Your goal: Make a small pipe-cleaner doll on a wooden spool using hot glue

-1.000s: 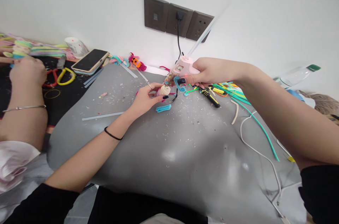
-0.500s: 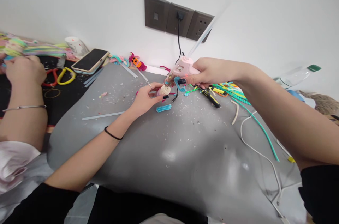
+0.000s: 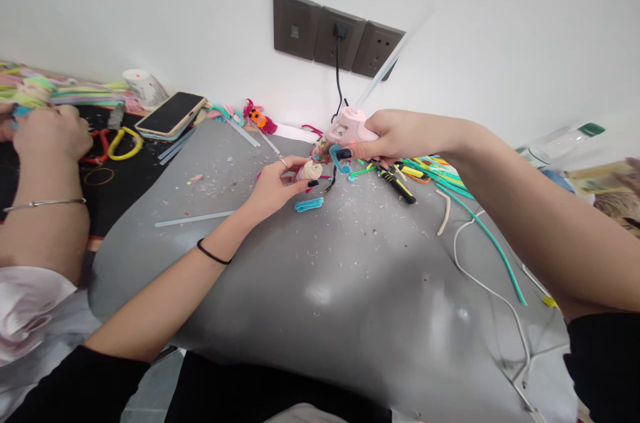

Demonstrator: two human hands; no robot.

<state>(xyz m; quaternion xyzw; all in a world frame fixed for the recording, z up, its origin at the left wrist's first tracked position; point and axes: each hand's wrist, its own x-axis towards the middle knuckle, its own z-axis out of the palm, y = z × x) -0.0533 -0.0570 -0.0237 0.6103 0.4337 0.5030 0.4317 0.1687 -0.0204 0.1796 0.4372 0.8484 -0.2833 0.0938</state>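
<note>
1. Gripping a pink glue gun (image 3: 350, 122), the right hand (image 3: 383, 135) is curled firmly around its handle, with the tip slanting down to the left.
2. The left hand (image 3: 280, 184) pinches a cream coil (image 3: 313, 171) between thumb and fingers, only slightly spread, just above the grey mat (image 3: 320, 316).
3. The gun's smeared tip is right by the coil; whether they touch, I cannot tell.
4. A curled blue strip (image 3: 335, 158) sits at the right thumb's tip; whether it is held there is unclear.
5. A long glue stick (image 3: 383, 68) juts up from the back of the gun, in front of the dark sockets (image 3: 342, 38).
6. Below the left thumb, a folded blue piece (image 3: 309, 204) lies on the mat among pale scraps.
7. Under and beyond the right hand lie a black-and-yellow tool (image 3: 399, 186) and green stems (image 3: 495, 253).
8. Near the wall, a small orange-and-magenta figure (image 3: 259, 119) lies to the right of a phone (image 3: 171, 114).
9. At far left, a co-worker's hand (image 3: 50, 133) is beside yellow-and-red scissors (image 3: 125, 144).
</note>
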